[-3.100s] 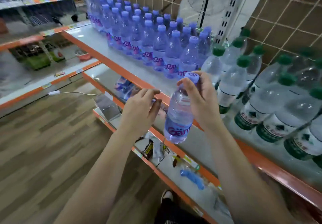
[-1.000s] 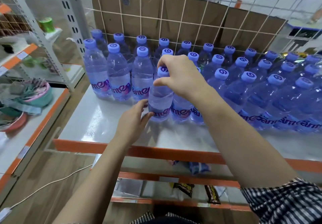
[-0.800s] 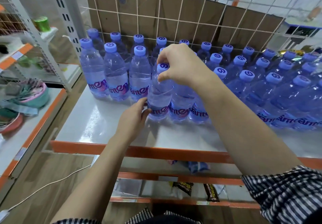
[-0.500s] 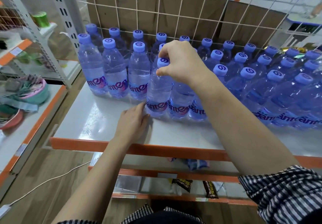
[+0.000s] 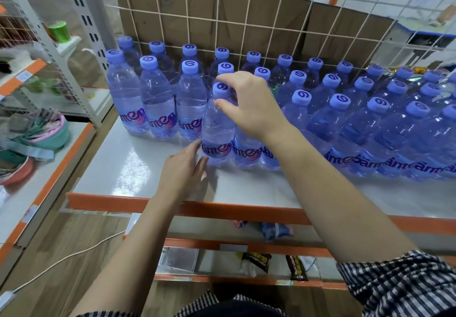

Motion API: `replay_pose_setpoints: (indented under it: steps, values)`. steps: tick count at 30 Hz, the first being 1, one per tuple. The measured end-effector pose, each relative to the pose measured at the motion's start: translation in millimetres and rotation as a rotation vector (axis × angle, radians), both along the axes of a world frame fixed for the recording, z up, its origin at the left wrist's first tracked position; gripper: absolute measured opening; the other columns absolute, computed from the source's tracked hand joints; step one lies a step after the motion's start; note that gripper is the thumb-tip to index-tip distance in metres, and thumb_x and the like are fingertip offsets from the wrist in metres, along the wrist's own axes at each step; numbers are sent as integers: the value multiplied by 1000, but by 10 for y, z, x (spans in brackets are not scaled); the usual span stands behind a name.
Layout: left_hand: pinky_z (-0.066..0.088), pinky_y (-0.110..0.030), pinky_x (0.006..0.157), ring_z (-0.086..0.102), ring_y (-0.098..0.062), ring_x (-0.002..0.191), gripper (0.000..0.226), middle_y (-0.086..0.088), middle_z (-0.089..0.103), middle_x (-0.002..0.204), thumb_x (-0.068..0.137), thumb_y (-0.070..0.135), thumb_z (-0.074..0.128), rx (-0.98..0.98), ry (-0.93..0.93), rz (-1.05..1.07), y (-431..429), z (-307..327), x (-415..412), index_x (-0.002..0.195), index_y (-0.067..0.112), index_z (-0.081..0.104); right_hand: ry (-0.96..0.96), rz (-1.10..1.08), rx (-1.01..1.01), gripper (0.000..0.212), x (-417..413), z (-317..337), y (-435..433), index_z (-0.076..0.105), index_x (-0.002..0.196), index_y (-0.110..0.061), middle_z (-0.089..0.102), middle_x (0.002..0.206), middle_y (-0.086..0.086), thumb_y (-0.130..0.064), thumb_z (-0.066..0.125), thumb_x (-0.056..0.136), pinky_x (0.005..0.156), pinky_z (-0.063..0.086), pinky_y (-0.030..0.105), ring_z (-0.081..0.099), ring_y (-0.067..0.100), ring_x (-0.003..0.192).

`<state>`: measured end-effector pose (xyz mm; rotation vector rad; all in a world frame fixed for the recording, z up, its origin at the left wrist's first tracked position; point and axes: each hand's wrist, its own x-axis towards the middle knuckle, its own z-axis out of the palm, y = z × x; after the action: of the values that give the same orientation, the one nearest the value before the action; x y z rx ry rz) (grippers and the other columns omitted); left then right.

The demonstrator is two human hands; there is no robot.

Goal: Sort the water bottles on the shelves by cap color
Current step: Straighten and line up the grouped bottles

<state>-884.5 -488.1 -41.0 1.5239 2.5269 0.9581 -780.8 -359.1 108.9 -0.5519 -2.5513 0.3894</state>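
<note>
Right hand (image 5: 249, 104) arches over the front purple-capped bottle (image 5: 217, 129), grip spread apart, thumb maybe touching the neck. Left hand (image 5: 183, 168) lies flat on the shelf (image 5: 138, 168), grip apart, fingertips at the bottle's base.

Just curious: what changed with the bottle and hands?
The purple-capped bottle, earlier carried in the air by the right hand, now stands on the shelf beside the other purple-capped bottles; the grip on its cap has loosened. The left hand stays at its base.
</note>
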Motion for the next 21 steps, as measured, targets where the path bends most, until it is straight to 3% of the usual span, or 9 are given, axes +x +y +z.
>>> replay_pose_setpoints:
  steps: [2, 4, 6, 10, 13, 16, 21]
  values:
    - [49, -43, 84, 60, -33, 110, 45, -10, 61, 130, 97, 24, 56, 118, -20, 37, 14, 84, 64, 139, 11, 48, 206, 50, -31, 33, 194, -35, -43, 64, 122, 0, 66, 115, 12, -10, 63, 90, 92, 50, 39, 60, 25, 108]
    - [50, -38, 77, 63, -27, 102, 34, -7, 65, 117, 95, 24, 59, 216, -3, 81, 27, 138, 155, 126, 11, 55, 352, 51, -12, 24, 464, -157, -71, 67, 113, 1, 68, 106, 10, -4, 62, 90, 85, 54, 37, 64, 22, 98]
    - [46, -33, 69, 64, -22, 90, 19, -2, 65, 99, 93, 27, 60, 226, -6, 126, 28, 128, 266, 107, 14, 59, 380, 14, -41, 19, 767, -372, -75, 68, 108, 1, 68, 101, 9, 0, 62, 90, 81, 54, 35, 65, 21, 91]
    - [48, -41, 70, 63, -33, 85, 18, -11, 65, 93, 94, 25, 60, 103, 32, 38, 103, -2, 608, 100, 9, 64, 159, -133, -142, 19, 1361, -875, 60, 70, 106, 1, 69, 102, 12, 2, 66, 87, 88, 51, 35, 66, 28, 95]
    - [50, -46, 75, 62, -38, 87, 32, -15, 66, 97, 93, 32, 51, 19, 82, -92, 296, -29, 981, 105, 6, 65, -35, -262, -237, 23, 1804, -1150, 212, 69, 112, -3, 68, 111, 12, -7, 66, 90, 96, 41, 29, 62, 28, 108]
    - [50, -45, 76, 63, -36, 88, 28, -12, 68, 97, 92, 30, 56, -28, 176, -168, 608, -18, 1437, 106, 9, 66, -69, -350, -291, 24, 2293, -1278, 363, 68, 115, -9, 66, 115, 7, -13, 64, 92, 93, 36, 21, 60, 23, 110]
    - [49, -44, 79, 65, -35, 89, 27, -10, 69, 101, 90, 26, 64, 2, 250, -322, 1311, 30, 2498, 112, 10, 66, -16, -476, -234, 21, 3353, -1209, 776, 69, 111, -13, 66, 111, 3, -15, 65, 91, 89, 47, 32, 63, 21, 102]
